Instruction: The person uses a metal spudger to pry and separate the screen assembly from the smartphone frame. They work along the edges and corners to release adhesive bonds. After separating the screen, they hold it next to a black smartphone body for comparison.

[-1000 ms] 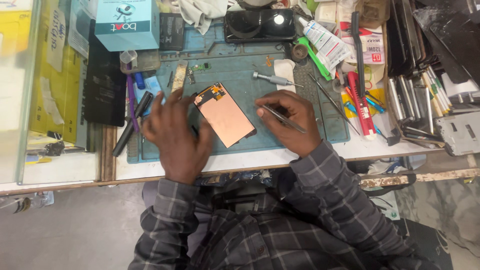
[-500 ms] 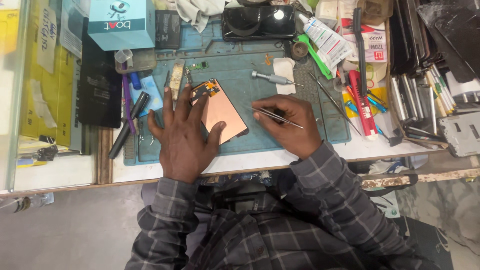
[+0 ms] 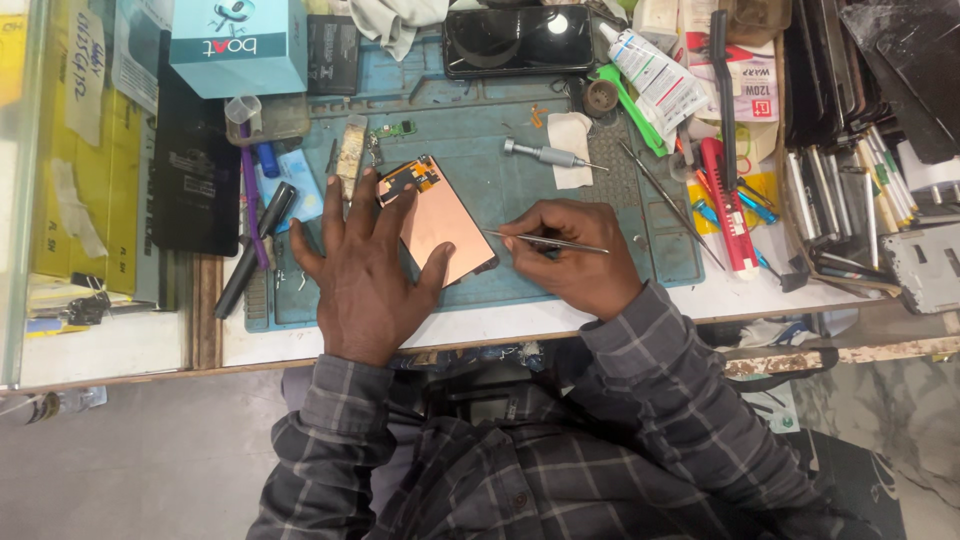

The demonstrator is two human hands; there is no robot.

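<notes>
A copper-backed phone screen panel (image 3: 442, 216) lies tilted on the blue work mat (image 3: 480, 130). My left hand (image 3: 365, 265) rests flat on the mat with fingers spread, its thumb and forefinger touching the panel's left edge. My right hand (image 3: 570, 255) grips thin metal tweezers (image 3: 545, 241), whose tips point left at the panel's right edge. A small green circuit piece (image 3: 395, 130) sits just above the panel.
A small screwdriver (image 3: 545, 154) and white cloth (image 3: 570, 135) lie on the mat. A dark phone (image 3: 518, 40) and a light blue box (image 3: 238, 45) sit at the back. A glue tube (image 3: 655, 70), red tool (image 3: 728, 205), black pen (image 3: 255, 250) and cluttered tool tray (image 3: 850, 190) surround the mat.
My left hand has slid left and spread flat, uncovering more of the panel. My right hand with the tweezers has shifted slightly toward the panel's right edge.
</notes>
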